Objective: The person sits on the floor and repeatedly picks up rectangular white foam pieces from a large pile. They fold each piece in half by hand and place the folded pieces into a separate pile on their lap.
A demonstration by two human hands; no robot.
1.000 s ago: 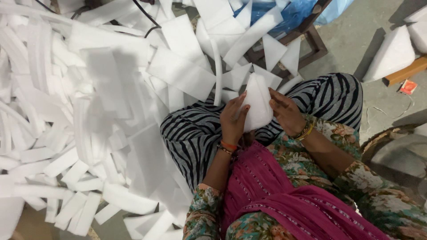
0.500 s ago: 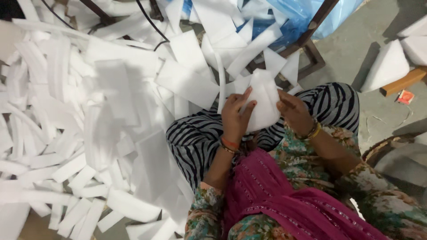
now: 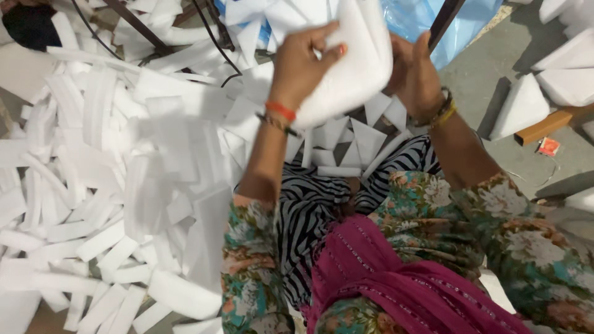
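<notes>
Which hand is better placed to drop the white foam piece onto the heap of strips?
Probably left: the left hand grips the curved white foam piece nearer the heap of white foam strips.

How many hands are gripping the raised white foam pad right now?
2: the left hand grips the white foam pad on its left side, the right hand behind its right edge, fingers partly hidden.

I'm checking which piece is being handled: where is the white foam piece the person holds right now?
In the head view the white foam piece is raised at top centre, gripped between the left hand and the right hand, above the striped lap.
</notes>
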